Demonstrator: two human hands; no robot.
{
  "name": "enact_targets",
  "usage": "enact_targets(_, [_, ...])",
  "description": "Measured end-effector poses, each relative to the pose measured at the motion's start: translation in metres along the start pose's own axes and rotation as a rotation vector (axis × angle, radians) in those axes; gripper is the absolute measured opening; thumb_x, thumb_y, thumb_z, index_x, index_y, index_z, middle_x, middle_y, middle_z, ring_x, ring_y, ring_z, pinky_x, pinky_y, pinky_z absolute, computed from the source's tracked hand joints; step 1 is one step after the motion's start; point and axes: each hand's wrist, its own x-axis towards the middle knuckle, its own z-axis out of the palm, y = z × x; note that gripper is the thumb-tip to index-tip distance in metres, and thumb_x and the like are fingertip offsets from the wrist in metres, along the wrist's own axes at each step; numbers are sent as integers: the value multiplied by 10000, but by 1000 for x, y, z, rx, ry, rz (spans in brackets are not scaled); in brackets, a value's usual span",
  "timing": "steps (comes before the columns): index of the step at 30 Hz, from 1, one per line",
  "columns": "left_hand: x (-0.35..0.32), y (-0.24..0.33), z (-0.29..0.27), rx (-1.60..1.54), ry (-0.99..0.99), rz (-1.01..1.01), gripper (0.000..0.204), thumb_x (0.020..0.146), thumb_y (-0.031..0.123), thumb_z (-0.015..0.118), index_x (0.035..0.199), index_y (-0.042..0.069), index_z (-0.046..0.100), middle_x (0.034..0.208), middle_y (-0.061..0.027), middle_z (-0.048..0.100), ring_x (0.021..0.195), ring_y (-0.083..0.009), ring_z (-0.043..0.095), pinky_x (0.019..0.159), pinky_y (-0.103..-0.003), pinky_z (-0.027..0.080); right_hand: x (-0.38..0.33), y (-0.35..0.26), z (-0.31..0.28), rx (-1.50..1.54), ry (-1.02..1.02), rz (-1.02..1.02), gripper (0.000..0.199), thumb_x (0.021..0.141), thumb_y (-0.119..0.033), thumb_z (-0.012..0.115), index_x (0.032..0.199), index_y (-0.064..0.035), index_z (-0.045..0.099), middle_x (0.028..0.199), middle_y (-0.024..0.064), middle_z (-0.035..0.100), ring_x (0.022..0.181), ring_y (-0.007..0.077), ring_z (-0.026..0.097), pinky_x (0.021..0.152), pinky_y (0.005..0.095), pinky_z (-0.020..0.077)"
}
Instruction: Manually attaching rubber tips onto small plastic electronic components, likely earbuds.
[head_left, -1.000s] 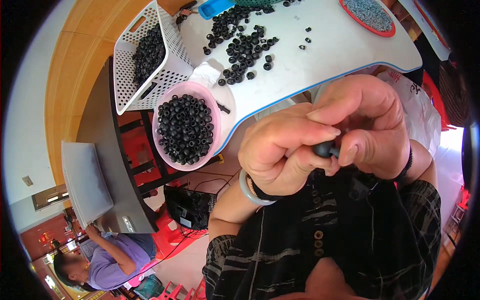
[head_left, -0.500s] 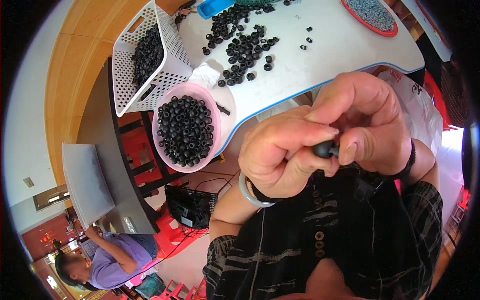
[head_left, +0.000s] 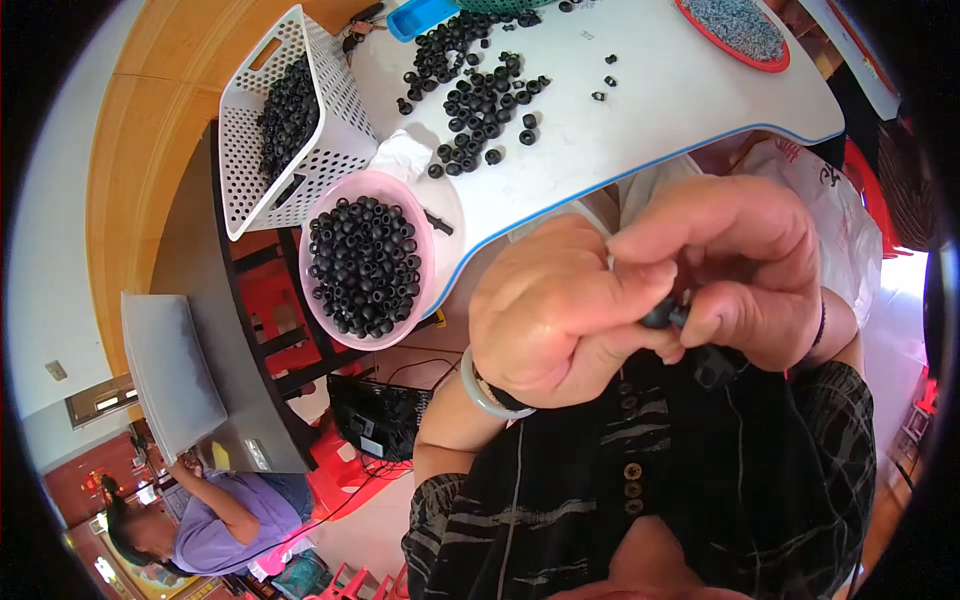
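In front of my chest, my left hand (head_left: 560, 310) pinches a round black plastic bead-like piece (head_left: 658, 316) between thumb and fingers. Facing it, my right hand (head_left: 765, 265) is curled, its thumb and index finger closed on a small dark part (head_left: 682, 314) that meets the round piece. Fingertips cover most of both parts, so how they join is hidden. To the left, a pink bowl (head_left: 427, 285) holds many similar black round pieces with holes. Loose black pieces (head_left: 490, 105) lie scattered on the white table (head_left: 600, 140).
A white perforated basket (head_left: 345, 130) of black parts leans at the far left beside a white cloth (head_left: 402, 155). A red tray (head_left: 775, 66) of bluish-grey bits sits at the far right, a blue tray (head_left: 425, 17) at the back. A person in purple (head_left: 225, 525) is at lower left.
Both hands have sunk slightly toward my chest, still together. My left fingers now cover more of the round black piece, and my right index finger has shifted.
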Motion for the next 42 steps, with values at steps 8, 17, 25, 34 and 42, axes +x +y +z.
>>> enact_targets(8, [15, -1, 11, 240, -105, 225, 409, 714, 39, 935, 1052, 27, 706, 677, -33, 580, 543, -232, 557, 527, -365, 458, -11, -15, -1, 83, 77, 190, 521, 924, -262, 837, 1269, 52, 605, 1002, 84, 677, 825, 114, 649, 715, 240, 507])
enact_targets(17, [-5, -6, 32, -115, 80, -54, 314, 894, 21, 793, 1165, -1, 636, 744, -70, 623, 621, -215, 649, 587, -319, 519, -14, -13, -10, 40, 90, 211, 511, 971, -282, 789, 1294, 44, 563, 1029, 75, 674, 809, 91, 635, 699, 234, 518])
enact_targets(25, [-4, -11, 28, -388, 341, -271, 198, 1020, 94, 694, 1152, -13, 594, 859, -41, 640, 711, -87, 588, 684, -260, 510, -7, 21, -16, -160, 76, -46, 574, 1021, -264, 700, 1438, 49, 458, 1011, 66, 653, 737, 85, 598, 681, 223, 492])
enact_targets(34, [2, -40, 4, -506, 592, -475, 118, 1057, 162, 651, 1130, 86, 598, 765, 13, 533, 628, -118, 488, 586, -347, 463, -26, 46, -56, -400, 192, 339, 221, 992, -65, 685, 1205, -34, 638, 959, -3, 632, 724, 37, 580, 606, 203, 475])
enact_targets(42, [53, -9, -98, -92, 916, -308, 217, 1013, 231, 697, 1085, 72, 567, 816, -54, 624, 623, -204, 645, 589, -450, 602, -35, 70, -78, -596, -39, 338, 170, 960, -18, 689, 1126, 3, 656, 903, -13, 638, 810, 37, 590, 714, 221, 490])
